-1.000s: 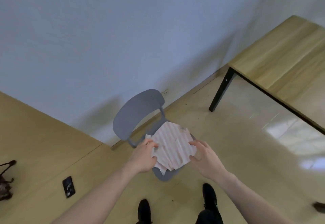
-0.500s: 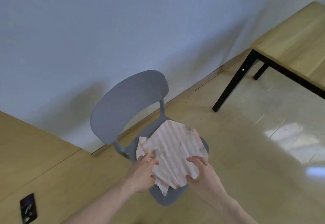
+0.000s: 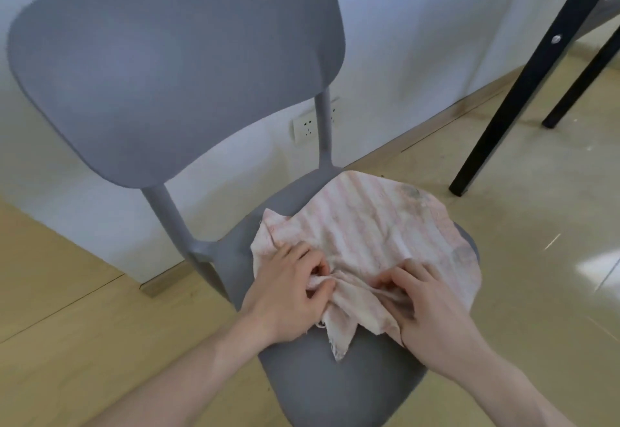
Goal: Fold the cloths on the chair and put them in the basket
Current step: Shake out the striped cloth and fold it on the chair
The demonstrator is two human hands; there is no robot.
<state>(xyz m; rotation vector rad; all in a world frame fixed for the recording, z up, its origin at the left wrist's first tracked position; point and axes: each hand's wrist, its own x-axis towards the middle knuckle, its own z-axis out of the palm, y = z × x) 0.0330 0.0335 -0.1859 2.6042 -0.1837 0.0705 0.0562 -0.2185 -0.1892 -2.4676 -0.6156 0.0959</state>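
Note:
A pale pink striped cloth (image 3: 379, 225) with grey stains lies spread on the seat of a grey plastic chair (image 3: 174, 57). My left hand (image 3: 288, 289) pinches a bunched fold at the cloth's near edge, fingers curled into the fabric. My right hand (image 3: 426, 302) grips the same near edge a little to the right, its fingers curled into the gathered cloth. A frayed corner hangs between my hands toward the seat's front. No basket is in view.
Black table legs (image 3: 516, 84) stand on the glossy floor to the right of the chair. A white wall with a power socket (image 3: 307, 126) rises behind the chair. Wood-patterned floor lies to the left.
The view has closed in on the chair. Both hands moved from the cloth's side edges to its near edge and curled into the fabric, bunching it.

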